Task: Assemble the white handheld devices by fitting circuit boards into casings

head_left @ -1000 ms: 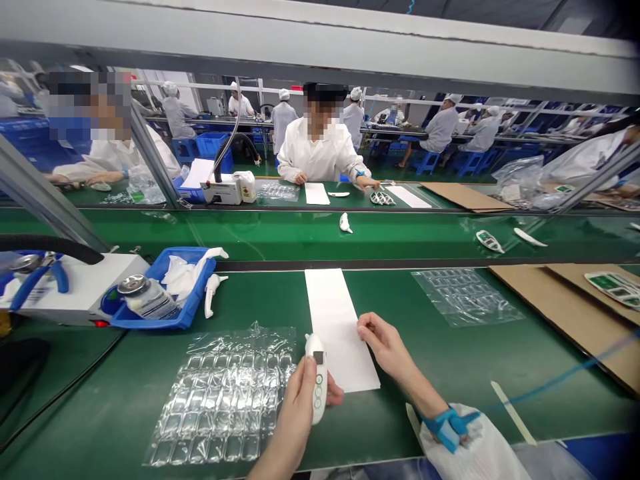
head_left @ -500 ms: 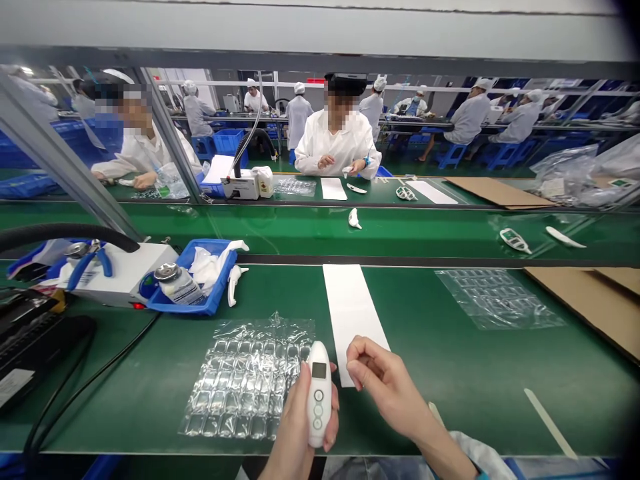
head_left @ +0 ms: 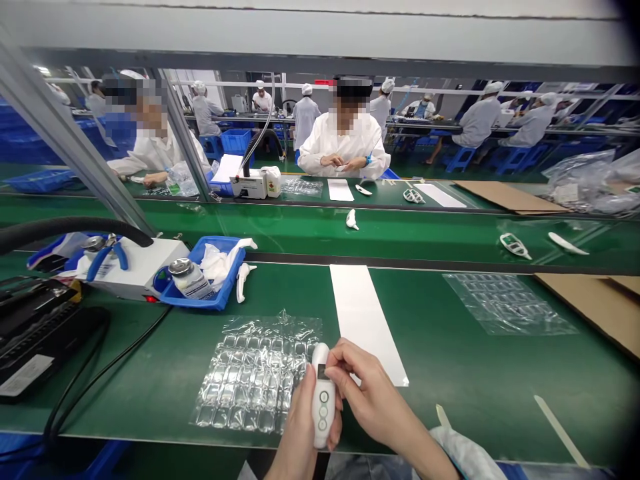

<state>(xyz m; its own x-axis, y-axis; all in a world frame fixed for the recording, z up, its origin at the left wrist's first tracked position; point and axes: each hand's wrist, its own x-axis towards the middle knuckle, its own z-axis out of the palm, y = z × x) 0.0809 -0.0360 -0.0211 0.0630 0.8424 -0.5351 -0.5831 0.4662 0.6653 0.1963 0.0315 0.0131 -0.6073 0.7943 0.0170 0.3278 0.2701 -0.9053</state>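
My left hand (head_left: 299, 417) is wrapped round a white handheld thermometer (head_left: 324, 403), which stands upright with its small dark screen and round buttons facing me. Thumb and forefinger of my right hand (head_left: 367, 387) are pinched together at the screen's right edge. Whatever may be between those fingertips is too small to make out. Just left of the thermometer lies a clear plastic sheet with rows of square pockets (head_left: 250, 380). Behind my right hand, a long white paper strip (head_left: 363, 307) runs away across the green bench (head_left: 465, 393).
Back left, a blue tray (head_left: 220, 301) holds a metal-capped bottle and white pieces. Blue-handled pliers (head_left: 107, 257) lie on a white box (head_left: 140, 280) beside it. Another pocketed sheet (head_left: 505, 303) and cardboard (head_left: 595, 307) lie right. White shell parts (head_left: 515, 245) are on the green conveyor; co-workers sit beyond.
My right hand has moved left from over the paper strip to the thermometer's screen, fingers pinched there. My left hand keeps its hold. The view has shifted slightly.
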